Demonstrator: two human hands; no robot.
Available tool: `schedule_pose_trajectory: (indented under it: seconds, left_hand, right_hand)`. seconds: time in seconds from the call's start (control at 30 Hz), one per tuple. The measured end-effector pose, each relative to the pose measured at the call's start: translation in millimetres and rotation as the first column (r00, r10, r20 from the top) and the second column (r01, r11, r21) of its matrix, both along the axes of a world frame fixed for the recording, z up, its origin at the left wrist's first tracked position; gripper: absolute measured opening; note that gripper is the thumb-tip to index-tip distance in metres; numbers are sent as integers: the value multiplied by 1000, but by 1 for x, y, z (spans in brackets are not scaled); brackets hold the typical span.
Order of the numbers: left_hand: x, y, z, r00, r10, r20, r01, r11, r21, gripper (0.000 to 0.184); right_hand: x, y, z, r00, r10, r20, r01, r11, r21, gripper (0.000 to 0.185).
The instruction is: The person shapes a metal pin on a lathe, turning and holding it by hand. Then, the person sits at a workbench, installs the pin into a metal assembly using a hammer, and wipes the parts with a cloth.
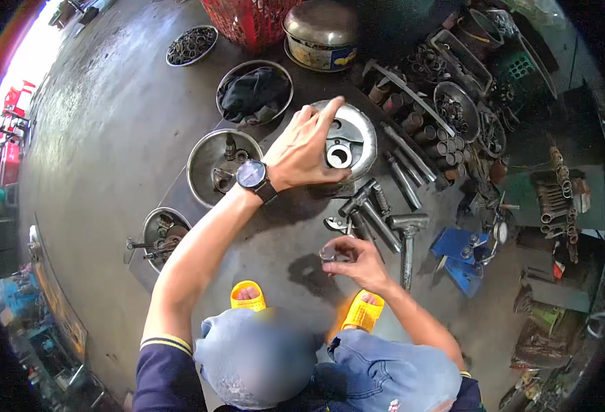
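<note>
My left hand (306,147), with a dark-strapped watch (252,176) on its wrist, reaches over the left side of a round grey metal pan-like piece (366,137). Its thumb and index finger are spread wide. Whether they touch the rim cannot be made out. Inside the round piece sits a pale ring (339,156). Lower down, my right hand (361,264) pinches a small round metal cup-like part (328,253) between thumb and fingers, above the floor. Near it lie an adjustable wrench (335,224) and a T-shaped steel tool (408,237).
Metal bowls with parts (191,178) and a dark cloth (254,94) stand to the left. Behind are a red basket (247,20) and a lidded pot (321,34). Steel tubes (405,180), several cylinders (446,151) and a blue object (459,257) lie on the right.
</note>
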State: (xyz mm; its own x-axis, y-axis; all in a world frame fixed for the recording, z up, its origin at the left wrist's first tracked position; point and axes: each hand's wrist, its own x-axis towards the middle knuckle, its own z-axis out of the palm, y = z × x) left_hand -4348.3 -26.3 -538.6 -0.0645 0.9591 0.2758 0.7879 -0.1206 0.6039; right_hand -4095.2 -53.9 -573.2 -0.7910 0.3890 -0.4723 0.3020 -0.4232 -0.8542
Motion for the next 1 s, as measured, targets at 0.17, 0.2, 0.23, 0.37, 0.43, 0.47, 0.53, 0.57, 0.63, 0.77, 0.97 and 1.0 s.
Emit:
schedule_pose_trajectory:
  seconds: [0.17, 0.2, 0.23, 0.37, 0.43, 0.47, 0.53, 0.57, 0.63, 0.77, 0.97, 1.0]
  left_hand:
    - [-1, 2, 3, 998, 27, 61, -27, 1000, -2, 112]
    - [-2, 2, 3, 997, 30, 70, -29, 999, -14, 112]
    - [-2, 2, 3, 997, 33, 69, -32, 999, -17, 112]
    - [-2, 2, 3, 997, 41, 69, -39, 999, -28, 112]
    - [-2, 1, 4, 997, 42, 65, -40, 999, -24, 112]
    - [-1, 1, 4, 997, 40, 61, -39, 999, -15, 112]
    - [-1, 0, 3, 998, 35, 59, -35, 999, 4, 112]
    - [-1, 0, 2, 998, 31, 61, -32, 999, 14, 112]
    - [-1, 0, 1, 997, 32, 68, -33, 999, 13, 112]
    - [-3, 0, -3, 995, 41, 91, -40, 999, -13, 113]
    - [-6, 2, -6, 989, 7, 145, -1, 999, -43, 116]
    - [-7, 1, -10, 989, 9, 150, -3, 999, -37, 116]
  right_hand:
    - [3, -6, -4, 987, 107, 119, -125, 979, 160, 36]
    - [4, -7, -6, 985, 117, 127, -136, 978, 155, 37]
    - [5, -9, -12, 988, 113, 102, -127, 981, 143, 39]
    - [5, -11, -11, 990, 96, 105, -108, 987, 121, 37]
    - [3, -12, -11, 995, 60, 81, -67, 994, 87, 36]
    - [3, -12, -13, 995, 68, 78, -77, 990, 117, 35]
    - [4, -11, -18, 994, 82, 73, -94, 979, 179, 35]
    - [5, -10, -19, 995, 70, 74, -81, 984, 158, 34]
    - [4, -8, -16, 996, 47, 79, -56, 992, 113, 34]
    - [2, 4, -13, 998, -9, 65, 8, 1000, 3, 34]
    - [-18, 58, 35, 999, -34, 36, 30, 993, 113, 36]
    - [-27, 69, 50, 995, -95, 11, 95, 995, 26, 37]
